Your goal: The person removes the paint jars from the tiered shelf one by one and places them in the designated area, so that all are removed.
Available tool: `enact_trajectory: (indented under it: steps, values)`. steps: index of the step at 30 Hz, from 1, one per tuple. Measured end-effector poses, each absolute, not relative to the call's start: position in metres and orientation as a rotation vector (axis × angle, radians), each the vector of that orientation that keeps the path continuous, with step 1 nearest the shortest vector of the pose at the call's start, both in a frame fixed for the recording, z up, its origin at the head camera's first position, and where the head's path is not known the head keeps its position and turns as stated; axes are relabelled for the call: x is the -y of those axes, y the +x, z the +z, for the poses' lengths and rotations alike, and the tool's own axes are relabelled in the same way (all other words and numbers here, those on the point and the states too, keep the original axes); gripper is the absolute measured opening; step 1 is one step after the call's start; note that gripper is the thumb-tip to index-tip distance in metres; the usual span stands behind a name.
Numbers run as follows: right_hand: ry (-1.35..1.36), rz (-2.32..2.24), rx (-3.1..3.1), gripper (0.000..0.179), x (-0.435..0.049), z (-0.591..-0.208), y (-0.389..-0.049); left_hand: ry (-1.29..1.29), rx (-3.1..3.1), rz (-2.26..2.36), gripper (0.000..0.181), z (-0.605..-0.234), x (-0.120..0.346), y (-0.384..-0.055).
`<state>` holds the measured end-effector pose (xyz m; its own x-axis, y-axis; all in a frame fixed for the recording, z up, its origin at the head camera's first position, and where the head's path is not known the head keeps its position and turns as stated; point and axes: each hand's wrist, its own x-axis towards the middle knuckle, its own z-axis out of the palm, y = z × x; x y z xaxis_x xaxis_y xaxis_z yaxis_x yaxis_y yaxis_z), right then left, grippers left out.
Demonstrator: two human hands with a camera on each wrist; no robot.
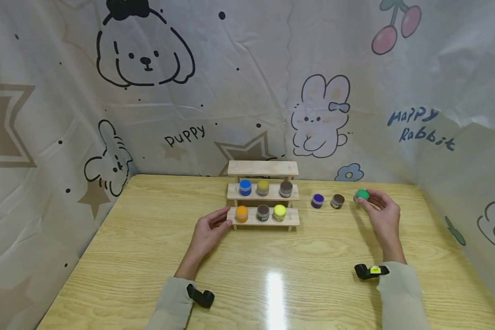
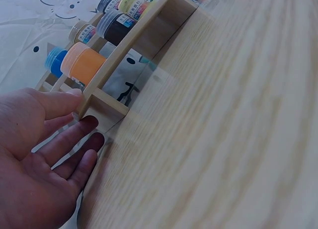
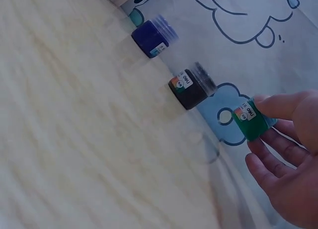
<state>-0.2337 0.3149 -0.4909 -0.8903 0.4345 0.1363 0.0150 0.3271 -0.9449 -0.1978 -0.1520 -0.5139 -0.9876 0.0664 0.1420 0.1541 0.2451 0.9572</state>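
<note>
A three-tier wooden display rack (image 1: pixel 264 167) stands near the back of the table. My left hand (image 1: pixel 207 231) holds the left end of its lowest tier, thumb at the front corner; the other fingers spread loosely beside it in the left wrist view. On that tier sit an orange paint jar (image 2: pixel 83 62), a dark jar (image 1: pixel 262 212) and a yellow jar (image 1: pixel 279 212). The middle tier bears a blue jar (image 1: pixel 245 187), a mustard jar (image 1: pixel 262 187) and a dark grey jar (image 1: pixel 286 189). My right hand (image 1: pixel 382 217) pinches a green paint jar (image 3: pixel 251 120), which appears lifted off the table.
Between the rack and my right hand, a purple jar (image 1: pixel 317 200) and a dark brown jar (image 1: pixel 337 201) stand on the wooden table (image 1: pixel 305 275). A printed cloth (image 1: pixel 247 101) hangs behind the table and along both sides. The rack's top tier bears no jars.
</note>
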Motion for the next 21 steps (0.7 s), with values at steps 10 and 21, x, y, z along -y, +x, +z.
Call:
enact_trajectory:
  steps: [10, 21]
  values:
    - [-0.494, 1.519, 2.365, 0.048, -0.318, -0.505, -0.238, -0.213, 2.404, -1.903, 0.042, -0.513, 0.152, -0.197]
    - [-0.464, 1.527, 2.403, 0.048, -0.320, -0.508, -0.237, -0.207, 2.411, -1.881, 0.043, -0.511, 0.150, -0.197]
